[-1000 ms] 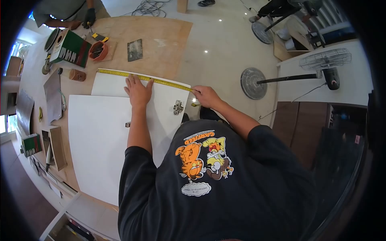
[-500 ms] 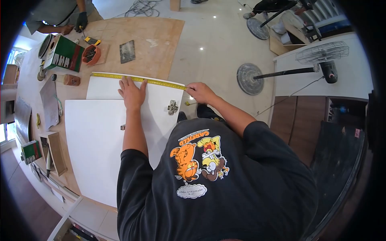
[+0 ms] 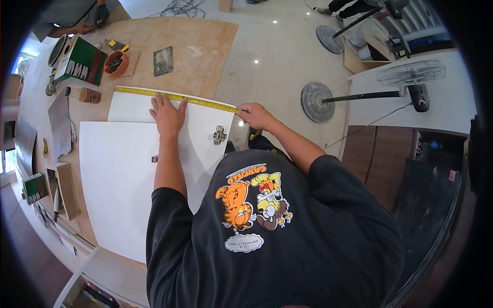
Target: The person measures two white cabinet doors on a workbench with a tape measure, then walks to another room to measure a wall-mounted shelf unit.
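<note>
A yellow tape measure blade [image 3: 205,102] lies stretched along the far edge of a white panel [image 3: 197,128]. My left hand [image 3: 168,114] rests palm down on that panel, fingers spread, with fingertips on the blade. At the panel's right corner my right hand [image 3: 254,116] pinches the end of the tape. A metal hinge [image 3: 219,135] is fixed near the panel's right edge. A second white panel [image 3: 118,179] lies nearer to me, with another small hinge [image 3: 154,159] beside my left forearm.
On the plywood table [image 3: 205,56] are a green can [image 3: 82,61], an orange bowl of small parts [image 3: 116,63], a yellow-black cutter [image 3: 117,45] and a grey sheet [image 3: 163,61]. A co-worker's gloved hand [image 3: 101,15] shows top left. Fans [image 3: 421,96] stand right.
The co-worker's gloved hand has moved up, away from the cutter and a yellow-handled tool. The whole view has shifted slightly. My hands keep their places on the tape.
</note>
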`<action>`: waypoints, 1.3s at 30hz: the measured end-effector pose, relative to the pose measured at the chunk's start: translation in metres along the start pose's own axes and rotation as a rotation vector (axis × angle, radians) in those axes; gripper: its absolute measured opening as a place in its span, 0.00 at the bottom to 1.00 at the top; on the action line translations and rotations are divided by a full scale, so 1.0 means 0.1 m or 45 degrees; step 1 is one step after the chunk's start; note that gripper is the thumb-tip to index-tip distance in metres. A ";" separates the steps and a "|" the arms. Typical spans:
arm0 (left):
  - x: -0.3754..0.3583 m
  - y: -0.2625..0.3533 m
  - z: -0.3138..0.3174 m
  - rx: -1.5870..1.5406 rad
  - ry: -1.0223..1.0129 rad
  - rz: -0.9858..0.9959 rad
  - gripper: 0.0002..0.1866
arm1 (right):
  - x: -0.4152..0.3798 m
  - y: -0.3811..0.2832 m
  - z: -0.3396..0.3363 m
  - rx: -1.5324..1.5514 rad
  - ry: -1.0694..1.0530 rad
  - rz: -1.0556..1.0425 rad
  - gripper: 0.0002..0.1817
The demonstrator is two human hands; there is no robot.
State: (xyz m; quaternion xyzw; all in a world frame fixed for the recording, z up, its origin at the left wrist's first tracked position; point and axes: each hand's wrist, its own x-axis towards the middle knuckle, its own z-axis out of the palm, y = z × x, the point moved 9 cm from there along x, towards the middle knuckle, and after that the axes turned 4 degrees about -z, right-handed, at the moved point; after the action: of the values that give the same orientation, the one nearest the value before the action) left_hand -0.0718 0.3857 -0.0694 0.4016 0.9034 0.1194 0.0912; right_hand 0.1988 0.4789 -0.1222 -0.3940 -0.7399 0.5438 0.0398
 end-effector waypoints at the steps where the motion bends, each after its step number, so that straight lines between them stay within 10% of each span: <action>1: 0.00 0.00 0.00 0.002 0.001 0.000 0.45 | 0.01 0.01 0.00 -0.002 -0.005 0.004 0.15; 39: 0.03 -0.03 0.05 0.017 -0.119 0.035 0.45 | -0.08 -0.05 -0.04 -0.169 0.130 -0.029 0.17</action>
State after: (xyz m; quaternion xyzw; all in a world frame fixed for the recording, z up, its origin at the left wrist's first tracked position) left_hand -0.0744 0.3873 -0.0755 0.4199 0.8933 0.0957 0.1289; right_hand 0.2038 0.4766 -0.1135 -0.4144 -0.7759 0.4722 0.0574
